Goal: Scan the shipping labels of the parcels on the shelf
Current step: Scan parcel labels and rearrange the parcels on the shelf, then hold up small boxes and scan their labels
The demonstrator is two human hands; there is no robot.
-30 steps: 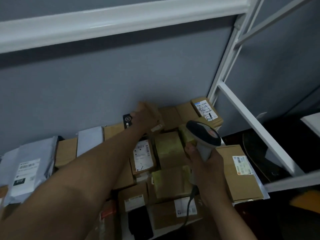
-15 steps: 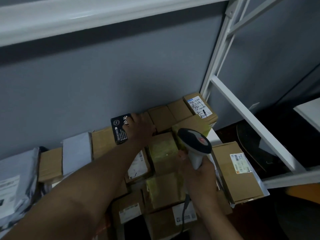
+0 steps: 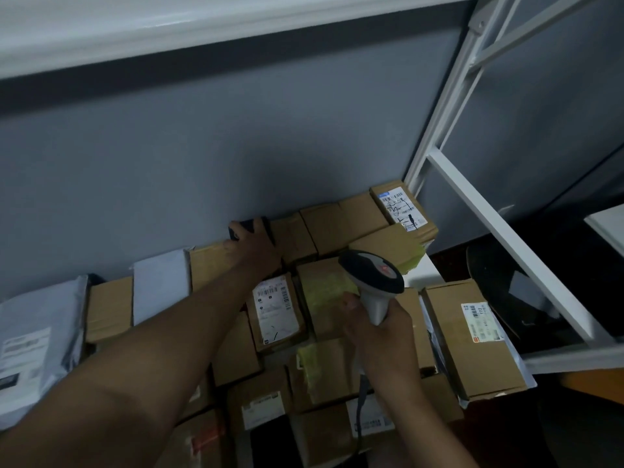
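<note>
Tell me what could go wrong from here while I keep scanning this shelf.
The left hand grips a small black parcel at the back wall; its label is not showing, so a scan could miss it. The scanner in the right hand hangs over tightly packed boxes with several labels near it, such as the labelled box, so it may read the wrong one. Its cord trails across the front boxes and might snag.

I read this as a parcel storeroom or small warehouse: white metal shelving [image 3: 499, 228] against a grey wall [image 3: 236, 157], packed with cardboard boxes [image 3: 472, 336] and grey mailer bags [image 3: 37, 336] bearing barcode labels [image 3: 481, 322], handheld scanner [image 3: 374, 282] present.
</note>
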